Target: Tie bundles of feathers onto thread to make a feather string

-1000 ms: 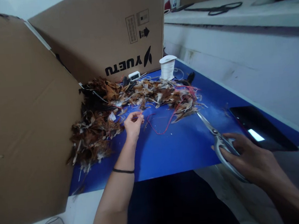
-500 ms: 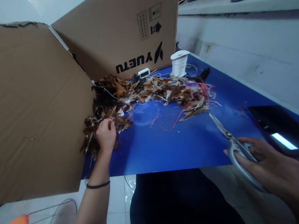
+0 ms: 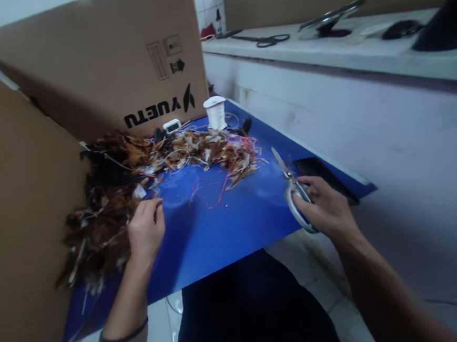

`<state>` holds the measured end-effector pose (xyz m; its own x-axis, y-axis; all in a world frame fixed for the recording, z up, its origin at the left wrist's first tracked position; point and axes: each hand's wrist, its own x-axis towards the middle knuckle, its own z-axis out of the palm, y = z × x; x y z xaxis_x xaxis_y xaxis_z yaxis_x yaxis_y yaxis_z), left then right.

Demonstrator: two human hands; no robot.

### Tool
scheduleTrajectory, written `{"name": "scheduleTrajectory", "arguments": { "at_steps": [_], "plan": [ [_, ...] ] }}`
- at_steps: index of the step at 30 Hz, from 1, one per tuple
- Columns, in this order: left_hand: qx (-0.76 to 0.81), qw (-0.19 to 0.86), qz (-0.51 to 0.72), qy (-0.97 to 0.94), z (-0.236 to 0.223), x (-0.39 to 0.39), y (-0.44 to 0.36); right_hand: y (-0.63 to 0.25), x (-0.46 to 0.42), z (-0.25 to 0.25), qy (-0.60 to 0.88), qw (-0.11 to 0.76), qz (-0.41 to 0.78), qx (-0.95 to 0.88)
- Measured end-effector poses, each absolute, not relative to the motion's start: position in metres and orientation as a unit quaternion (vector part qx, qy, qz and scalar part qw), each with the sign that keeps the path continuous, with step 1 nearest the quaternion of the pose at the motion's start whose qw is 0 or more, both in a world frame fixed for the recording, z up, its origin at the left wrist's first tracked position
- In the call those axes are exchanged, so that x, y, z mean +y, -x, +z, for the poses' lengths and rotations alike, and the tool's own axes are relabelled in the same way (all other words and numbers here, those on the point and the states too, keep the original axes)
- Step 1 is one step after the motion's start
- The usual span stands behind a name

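Observation:
Silver scissors (image 3: 296, 192) are in my right hand (image 3: 326, 208), over the right side of the blue table (image 3: 217, 230). Their blades point up and away and look closed or almost so. My left hand (image 3: 148, 225) is curled with thumb and fingers drawn together, just beside the brown feathers (image 3: 102, 228). Whether anything small sits between those fingers I cannot make out. More feathers run along the back of the table in a heap of brown, black and white. Loose red string (image 3: 218, 198) lies in front of them.
Cardboard panels (image 3: 13, 209) stand along the left and back. A white spool (image 3: 216, 114) and a small white device with a display (image 3: 171, 126) are at the back. A black phone or tablet (image 3: 327, 176) lies beyond my right hand. Black scissors (image 3: 265, 40) rest on a ledge.
My view has turned to the right, so table and feathers sit further left. My right hand, still with the scissors, appears higher; my left hand stays curled and now appears at the feathers' right edge.

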<state>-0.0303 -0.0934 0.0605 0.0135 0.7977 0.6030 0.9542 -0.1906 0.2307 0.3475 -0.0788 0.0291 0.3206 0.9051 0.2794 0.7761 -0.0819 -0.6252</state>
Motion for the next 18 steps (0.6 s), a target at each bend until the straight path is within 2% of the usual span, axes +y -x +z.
{"name": "scheduleTrajectory", "arguments": {
  "at_steps": [8,13,18],
  "plan": [
    [-0.545,0.032,-0.314,0.777,0.03,-0.043,-0.029,-0.335,-0.013,0.059,0.771,0.289,0.074,-0.563],
    [-0.503,0.055,-0.288,0.813,0.0,-0.03,-0.032,-0.33,0.039,0.051,0.782,0.218,0.066,-0.58],
    [-0.494,0.061,-0.227,0.837,-0.007,-0.033,-0.033,-0.325,0.075,0.047,0.805,0.161,0.062,-0.568]
  ]
}}
